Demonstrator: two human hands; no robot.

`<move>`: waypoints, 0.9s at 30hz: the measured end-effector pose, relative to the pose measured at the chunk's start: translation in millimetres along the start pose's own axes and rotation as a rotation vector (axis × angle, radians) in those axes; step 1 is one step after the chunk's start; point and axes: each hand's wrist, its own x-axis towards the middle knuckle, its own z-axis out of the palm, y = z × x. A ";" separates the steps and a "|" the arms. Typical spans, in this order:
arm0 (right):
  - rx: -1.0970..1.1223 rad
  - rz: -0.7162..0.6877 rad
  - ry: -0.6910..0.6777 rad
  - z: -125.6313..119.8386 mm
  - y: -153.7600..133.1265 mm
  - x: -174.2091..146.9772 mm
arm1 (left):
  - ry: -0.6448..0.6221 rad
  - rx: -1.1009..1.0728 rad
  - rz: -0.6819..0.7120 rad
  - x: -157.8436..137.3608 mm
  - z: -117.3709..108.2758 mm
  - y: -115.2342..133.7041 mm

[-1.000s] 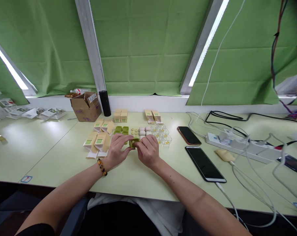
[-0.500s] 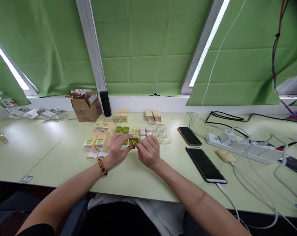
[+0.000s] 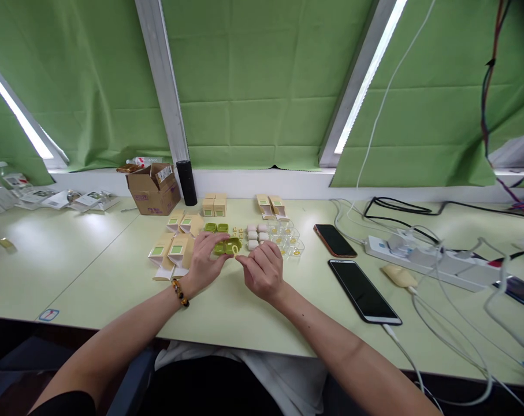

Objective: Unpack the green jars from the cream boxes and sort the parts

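Note:
My left hand (image 3: pixel 204 259) grips a small green square container (image 3: pixel 230 242) between thumb and index finger, a little above the table. A small pale yellow loop-shaped piece (image 3: pixel 235 250) shows at the container's front edge, pinched by the fingertips of my right hand (image 3: pixel 264 270). Whether that piece touches the container, I cannot tell. More green containers (image 3: pixel 216 227) stand just behind my left hand. Tiny pale yellow pieces (image 3: pixel 240 232) lie to their right, then whitish rounded blocks (image 3: pixel 252 236) and clear plastic cups (image 3: pixel 289 233) with yellow spots inside.
Opened beige cartons (image 3: pixel 181 249) lie left of my left hand; closed beige boxes (image 3: pixel 214 204) and more opened cartons (image 3: pixel 270 205) stand behind. A cardboard box (image 3: pixel 154 193) and black cylinder (image 3: pixel 186 182) are farther back. Two phones (image 3: pixel 364 290) and a power strip (image 3: pixel 426 263) with cables occupy the right.
My right hand's fingertips have drawn slightly away from the green container, and the pale yellow loop now shows between them and it. The container has shifted slightly left and tilted.

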 end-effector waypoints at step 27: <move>-0.179 0.390 -0.957 76.4 38.8 17.3 | 0.122 -0.809 -1.028 16.2 -1.1 -15.8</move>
